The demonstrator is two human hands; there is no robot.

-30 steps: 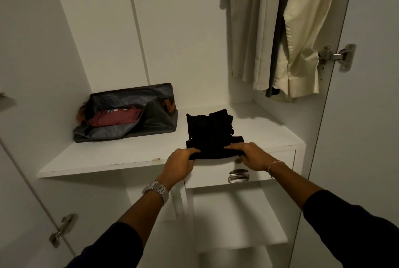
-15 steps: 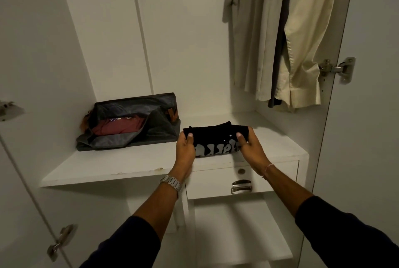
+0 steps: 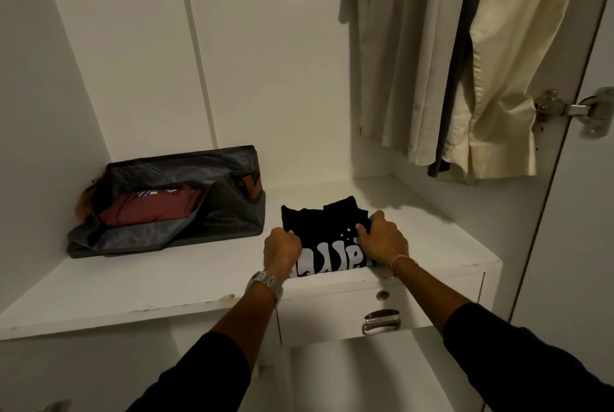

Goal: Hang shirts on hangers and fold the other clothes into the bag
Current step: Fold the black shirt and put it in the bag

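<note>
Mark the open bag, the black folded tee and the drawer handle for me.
bag (image 3: 229, 209): head view, on its grey outer side panel.
black folded tee (image 3: 327, 229): head view, on the plain black fabric between the hands.
drawer handle (image 3: 381, 321): head view, on the metal pull.

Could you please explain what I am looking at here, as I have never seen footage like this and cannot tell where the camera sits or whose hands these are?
No machine is involved: a person wears a wide-angle camera on the head, looking forward and down into a white wardrobe. The two arms in dark sleeves are that person's own. The left hand, with a wristwatch, and the right hand, with a thin bracelet, both grip a folded black garment with pale lettering, which lies on the white shelf. To its left on the shelf lies an open grey bag with a maroon garment inside. Pale shirts hang at the upper right. Below the shelf is a drawer with a metal handle.
</note>
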